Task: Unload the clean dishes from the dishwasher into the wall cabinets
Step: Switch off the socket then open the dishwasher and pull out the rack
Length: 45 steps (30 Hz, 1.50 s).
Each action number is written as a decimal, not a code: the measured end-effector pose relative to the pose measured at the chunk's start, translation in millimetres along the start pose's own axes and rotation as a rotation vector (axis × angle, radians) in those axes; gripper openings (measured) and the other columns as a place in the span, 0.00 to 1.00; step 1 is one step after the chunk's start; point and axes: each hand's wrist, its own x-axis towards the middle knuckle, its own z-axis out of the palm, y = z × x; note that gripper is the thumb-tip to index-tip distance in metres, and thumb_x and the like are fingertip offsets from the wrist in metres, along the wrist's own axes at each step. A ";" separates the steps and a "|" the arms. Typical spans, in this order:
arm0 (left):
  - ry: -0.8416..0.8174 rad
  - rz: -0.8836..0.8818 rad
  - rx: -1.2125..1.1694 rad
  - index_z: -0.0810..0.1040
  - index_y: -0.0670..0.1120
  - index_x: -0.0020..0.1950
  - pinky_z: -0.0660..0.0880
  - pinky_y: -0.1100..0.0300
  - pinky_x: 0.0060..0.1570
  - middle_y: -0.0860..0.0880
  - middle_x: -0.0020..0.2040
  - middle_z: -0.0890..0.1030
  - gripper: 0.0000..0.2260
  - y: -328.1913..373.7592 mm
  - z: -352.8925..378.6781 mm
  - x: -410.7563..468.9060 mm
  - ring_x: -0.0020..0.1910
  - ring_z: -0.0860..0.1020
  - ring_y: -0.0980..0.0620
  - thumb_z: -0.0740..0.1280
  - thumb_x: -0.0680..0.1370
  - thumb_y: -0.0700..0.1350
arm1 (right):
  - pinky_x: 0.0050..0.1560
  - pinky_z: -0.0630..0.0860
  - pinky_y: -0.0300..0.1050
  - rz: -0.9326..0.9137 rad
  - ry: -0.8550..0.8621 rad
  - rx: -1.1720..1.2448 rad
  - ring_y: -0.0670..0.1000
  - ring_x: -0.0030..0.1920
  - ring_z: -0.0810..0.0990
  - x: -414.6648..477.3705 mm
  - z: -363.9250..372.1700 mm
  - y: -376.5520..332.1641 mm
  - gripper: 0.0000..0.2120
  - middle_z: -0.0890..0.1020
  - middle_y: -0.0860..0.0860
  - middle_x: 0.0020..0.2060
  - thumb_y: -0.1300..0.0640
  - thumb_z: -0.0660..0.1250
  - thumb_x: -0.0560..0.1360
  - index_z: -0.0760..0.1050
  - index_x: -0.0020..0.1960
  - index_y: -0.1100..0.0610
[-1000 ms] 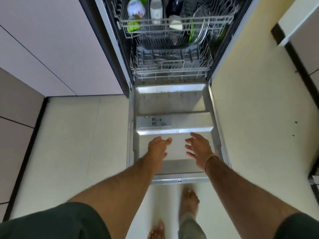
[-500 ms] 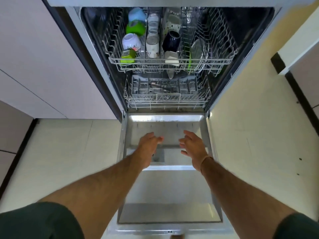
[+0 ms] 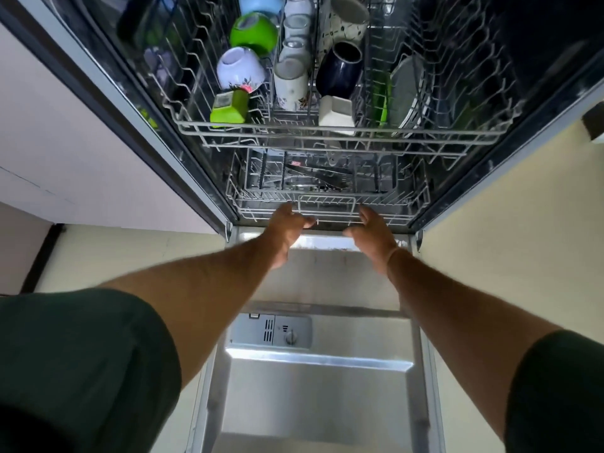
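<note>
The dishwasher stands open with its steel door (image 3: pixel 327 400) folded down flat below me. Its upper rack (image 3: pixel 340 130) holds a green bowl (image 3: pixel 253 32), a white flowered bowl (image 3: pixel 240 68), a green square cup (image 3: pixel 228 107), glasses (image 3: pixel 291 80), a dark blue mug (image 3: pixel 340 70), a white square cup (image 3: pixel 336 116) and plates (image 3: pixel 407 96). The lower rack (image 3: pixel 327 209) carries cutlery (image 3: pixel 318 178). My left hand (image 3: pixel 287 230) and my right hand (image 3: pixel 372 233) reach side by side to the lower rack's front rim, fingers relaxed and holding nothing; whether they touch the wire is unclear.
Pale cabinet fronts (image 3: pixel 65 125) flank the dishwasher on the left. Cream floor tiles (image 3: pixel 510 223) lie on both sides of the door. The detergent dispenser (image 3: pixel 271 331) sits on the inner door between my forearms.
Both hands have moved forward over the open door, from its outer half to the front edge of the lower rack. My head has come closer and lower to the racks.
</note>
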 end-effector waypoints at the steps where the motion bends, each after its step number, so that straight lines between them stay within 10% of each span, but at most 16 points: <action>1: -0.005 -0.007 0.005 0.59 0.49 0.79 0.61 0.37 0.72 0.45 0.76 0.66 0.33 4.6 -0.2 8.5 0.71 0.68 0.41 0.70 0.78 0.40 | 0.68 0.66 0.43 0.000 0.003 -0.052 0.56 0.74 0.65 11.9 -1.0 -2.3 0.37 0.62 0.54 0.76 0.68 0.65 0.75 0.55 0.79 0.54; 7: 0.013 -0.012 0.051 0.60 0.46 0.79 0.62 0.44 0.72 0.43 0.75 0.68 0.31 14.9 7.6 46.2 0.70 0.70 0.43 0.68 0.78 0.35 | 0.54 0.70 0.32 0.002 0.006 -0.170 0.54 0.74 0.65 58.2 2.7 -8.7 0.38 0.60 0.55 0.77 0.70 0.62 0.74 0.52 0.80 0.53; 12: 0.042 -0.023 0.108 0.70 0.38 0.66 0.65 0.55 0.57 0.51 0.43 0.77 0.16 15.0 16.5 59.5 0.48 0.74 0.51 0.63 0.78 0.30 | 0.51 0.77 0.35 -0.020 0.020 -0.212 0.51 0.61 0.76 72.3 11.2 -7.1 0.36 0.68 0.54 0.73 0.70 0.58 0.73 0.56 0.79 0.53; 17: -0.016 0.024 0.066 0.58 0.40 0.79 0.68 0.55 0.65 0.43 0.71 0.72 0.32 5.3 12.5 61.5 0.63 0.75 0.46 0.60 0.76 0.25 | 0.24 0.64 0.24 -0.024 0.059 -0.309 0.47 0.44 0.72 79.7 6.9 2.2 0.24 0.73 0.48 0.45 0.70 0.53 0.75 0.71 0.68 0.58; 20: -0.035 0.041 0.039 0.56 0.44 0.80 0.71 0.59 0.56 0.45 0.78 0.63 0.35 -2.5 9.1 63.4 0.54 0.78 0.51 0.58 0.75 0.24 | 0.26 0.61 0.29 -0.020 0.040 -0.364 0.47 0.42 0.66 78.9 7.7 5.1 0.18 0.60 0.43 0.35 0.71 0.53 0.72 0.62 0.38 0.47; 23: -0.002 0.047 0.045 0.59 0.45 0.79 0.65 0.68 0.35 0.53 0.62 0.77 0.35 -12.0 8.9 64.0 0.29 0.70 0.65 0.56 0.74 0.24 | 0.27 0.56 0.32 -0.060 0.049 -0.382 0.44 0.35 0.60 71.6 8.8 10.5 0.19 0.57 0.42 0.33 0.70 0.53 0.71 0.54 0.35 0.46; 26: 0.003 0.041 0.086 0.60 0.48 0.79 0.65 0.72 0.31 0.51 0.66 0.75 0.35 -22.9 8.1 54.9 0.34 0.72 0.68 0.55 0.74 0.24 | 0.31 0.55 0.34 -0.060 0.064 -0.374 0.47 0.40 0.64 60.9 10.8 22.3 0.18 0.57 0.43 0.34 0.69 0.52 0.68 0.56 0.35 0.45; 29: 0.014 0.066 0.104 0.63 0.49 0.78 0.65 0.71 0.29 0.48 0.76 0.67 0.37 -41.8 3.6 45.8 0.49 0.76 0.60 0.56 0.73 0.23 | 0.40 0.63 0.39 -0.065 0.079 -0.356 0.48 0.47 0.66 48.6 13.7 40.1 0.15 0.63 0.41 0.35 0.68 0.55 0.69 0.66 0.41 0.47; 31: 0.019 0.079 0.120 0.65 0.50 0.77 0.63 0.68 0.31 0.52 0.70 0.72 0.35 -60.7 1.4 41.4 0.37 0.74 0.66 0.57 0.73 0.24 | 0.49 0.66 0.37 -0.030 0.073 -0.299 0.49 0.52 0.74 32.0 13.9 48.8 0.20 0.77 0.46 0.47 0.68 0.57 0.72 0.76 0.58 0.52; 34: 0.031 0.065 0.116 0.67 0.51 0.76 0.64 0.66 0.34 0.54 0.65 0.76 0.32 -86.5 -0.8 31.1 0.25 0.71 0.72 0.57 0.75 0.28 | 0.63 0.68 0.38 0.031 0.060 -0.229 0.53 0.69 0.72 7.1 15.7 60.6 0.30 0.73 0.53 0.70 0.69 0.56 0.74 0.66 0.75 0.55; 42: 0.010 0.080 0.217 0.71 0.49 0.74 0.66 0.76 0.29 0.47 0.72 0.72 0.26 -122.7 -16.2 -7.4 0.37 0.78 0.67 0.59 0.78 0.30 | 0.68 0.72 0.51 0.063 0.086 -0.271 0.55 0.67 0.75 -48.9 24.7 88.8 0.33 0.75 0.55 0.68 0.70 0.55 0.69 0.68 0.73 0.55; 45: 0.012 0.113 0.252 0.71 0.47 0.73 0.70 0.80 0.34 0.47 0.72 0.73 0.24 -140.6 -19.0 -26.0 0.62 0.78 0.55 0.59 0.79 0.30 | 0.64 0.76 0.52 0.087 0.100 -0.279 0.55 0.66 0.75 -71.0 30.1 101.1 0.34 0.75 0.54 0.68 0.72 0.55 0.70 0.68 0.74 0.52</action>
